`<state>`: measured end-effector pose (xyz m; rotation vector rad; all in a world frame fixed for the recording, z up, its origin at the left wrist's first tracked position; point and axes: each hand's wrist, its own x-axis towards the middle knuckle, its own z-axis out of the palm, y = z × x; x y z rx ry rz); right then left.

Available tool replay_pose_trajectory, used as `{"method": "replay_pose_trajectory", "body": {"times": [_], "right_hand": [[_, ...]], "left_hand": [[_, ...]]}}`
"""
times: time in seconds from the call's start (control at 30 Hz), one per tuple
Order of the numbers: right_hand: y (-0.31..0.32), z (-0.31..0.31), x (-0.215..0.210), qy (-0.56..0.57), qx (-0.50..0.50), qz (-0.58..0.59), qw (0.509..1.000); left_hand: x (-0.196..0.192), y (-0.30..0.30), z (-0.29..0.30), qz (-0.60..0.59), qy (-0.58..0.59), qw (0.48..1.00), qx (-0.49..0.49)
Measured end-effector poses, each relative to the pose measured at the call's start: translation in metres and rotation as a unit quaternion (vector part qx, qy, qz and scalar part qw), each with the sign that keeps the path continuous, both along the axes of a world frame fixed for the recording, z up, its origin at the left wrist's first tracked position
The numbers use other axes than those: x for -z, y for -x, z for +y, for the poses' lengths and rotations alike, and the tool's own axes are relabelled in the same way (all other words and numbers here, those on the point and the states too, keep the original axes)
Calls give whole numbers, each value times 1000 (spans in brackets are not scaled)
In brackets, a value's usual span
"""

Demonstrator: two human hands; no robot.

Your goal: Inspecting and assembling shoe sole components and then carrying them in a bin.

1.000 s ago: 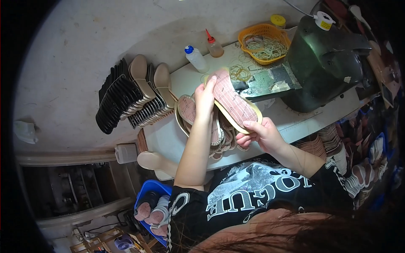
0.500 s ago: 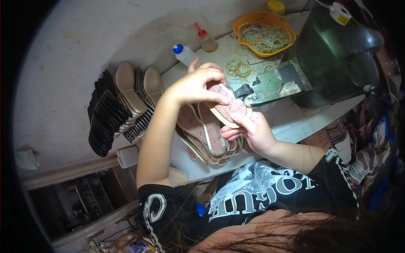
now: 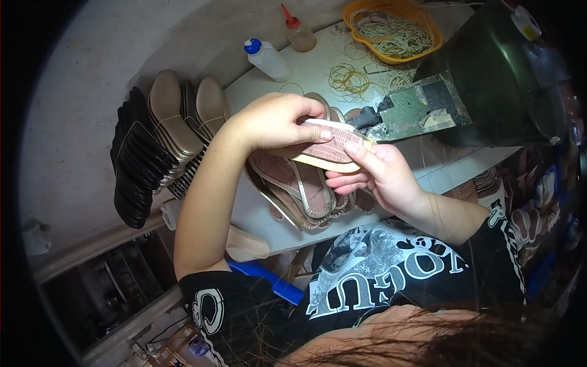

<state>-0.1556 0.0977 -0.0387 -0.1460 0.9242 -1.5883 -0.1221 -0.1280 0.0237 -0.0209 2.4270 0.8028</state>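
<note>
Both hands hold one sandal sole (image 3: 330, 150) above the white worktable (image 3: 318, 79). It has a pinkish patterned top and a pale yellow edge. My left hand (image 3: 272, 122) grips its upper side from the left, fingers curled over it. My right hand (image 3: 376, 174) supports it from below and the right, thumb on the top. Under the hands lies a pile of similar soles with straps (image 3: 306, 192). A dark block (image 3: 370, 116) sits just past the sole's far end.
A row of black and tan soles (image 3: 156, 147) stands at the table's left end. Two squeeze bottles (image 3: 269, 58) and an orange basket of rubber bands (image 3: 391, 27) sit at the back. A dark green machine (image 3: 489, 79) fills the right. Loose rubber bands (image 3: 348, 76) lie nearby.
The sole has come down from a raised, tilted hold to a flatter one closer to the pile. My left hand now covers its top instead of gripping its far end.
</note>
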Motion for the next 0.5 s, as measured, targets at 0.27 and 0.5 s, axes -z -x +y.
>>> {"method": "replay_pose_trajectory", "body": {"times": [0.27,0.5], "right_hand": [[0,0,-1,-2,23,26,999],[5,0,5,8,28,75,997]], "left_hand": [[0,-29,24,39,30,994,-93],[19,-46,44,13,9,976,-217]]}}
